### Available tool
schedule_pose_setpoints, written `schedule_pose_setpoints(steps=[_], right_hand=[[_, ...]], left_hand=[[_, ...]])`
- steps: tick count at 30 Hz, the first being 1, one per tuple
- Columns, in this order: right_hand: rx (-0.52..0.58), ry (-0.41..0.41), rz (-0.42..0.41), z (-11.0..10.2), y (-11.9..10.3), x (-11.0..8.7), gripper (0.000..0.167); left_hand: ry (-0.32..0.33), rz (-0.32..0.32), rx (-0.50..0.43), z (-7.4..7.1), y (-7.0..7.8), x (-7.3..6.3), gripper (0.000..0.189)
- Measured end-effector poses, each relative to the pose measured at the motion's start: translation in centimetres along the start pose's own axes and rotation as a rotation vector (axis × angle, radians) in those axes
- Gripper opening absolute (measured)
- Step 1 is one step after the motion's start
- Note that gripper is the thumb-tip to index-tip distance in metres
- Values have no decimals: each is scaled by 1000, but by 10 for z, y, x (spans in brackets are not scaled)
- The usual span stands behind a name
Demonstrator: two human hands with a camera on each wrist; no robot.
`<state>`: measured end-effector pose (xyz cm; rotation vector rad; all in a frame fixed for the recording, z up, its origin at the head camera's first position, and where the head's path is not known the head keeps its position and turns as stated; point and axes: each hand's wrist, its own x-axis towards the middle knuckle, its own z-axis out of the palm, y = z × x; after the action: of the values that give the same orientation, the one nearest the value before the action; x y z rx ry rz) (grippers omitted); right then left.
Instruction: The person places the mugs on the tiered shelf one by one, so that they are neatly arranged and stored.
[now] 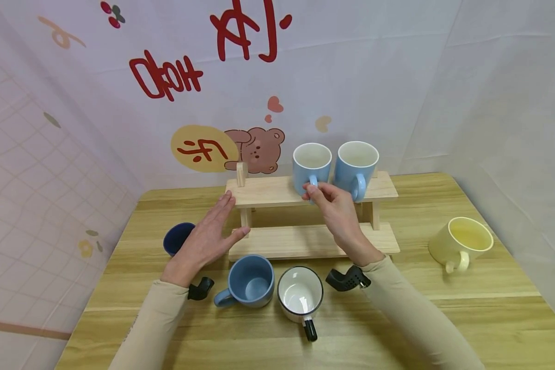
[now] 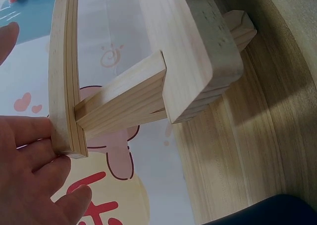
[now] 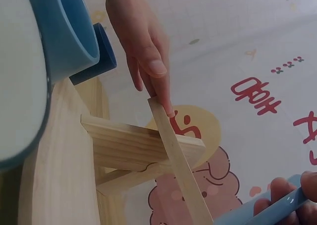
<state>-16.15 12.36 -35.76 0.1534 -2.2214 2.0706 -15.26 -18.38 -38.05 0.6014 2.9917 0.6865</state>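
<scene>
On the upper tier of a wooden two-tier rack (image 1: 268,194) stand two light blue mugs side by side. My right hand (image 1: 341,218) pinches the handle of the left light blue mug (image 1: 303,177); the right wrist view catches those fingers (image 3: 282,191) at its lower right corner. Just to the right is the second light blue mug (image 1: 349,172), its handle facing forward. My left hand (image 1: 207,239) touches the rack's left end with fingers extended. In the left wrist view, the left hand's fingertips (image 2: 59,168) rest against the end of the upper board.
In front of the rack stand a grey-blue mug (image 1: 252,282) and a white mug (image 1: 300,290) with black rim and handle. A dark blue cup (image 1: 176,239) is partly hidden behind my left hand. A yellow mug (image 1: 460,244) sits at the table's right; a printed curtain (image 1: 374,77) hangs behind.
</scene>
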Motion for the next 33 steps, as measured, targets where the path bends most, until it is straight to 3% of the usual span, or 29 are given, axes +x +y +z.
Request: schedule_pose_setpoints(steps=[11, 23, 33], right_hand=[[27, -46, 9, -5, 3, -6, 33], [-95, -85, -120, -20, 1, -31, 52], [-241, -23, -253, -50, -12, -66, 38]], left_hand=[[-4, -7, -3, 1, 0, 1, 95], [-7, -9, 6, 0, -1, 1, 95], [-4, -4, 2, 2, -1, 1, 95]])
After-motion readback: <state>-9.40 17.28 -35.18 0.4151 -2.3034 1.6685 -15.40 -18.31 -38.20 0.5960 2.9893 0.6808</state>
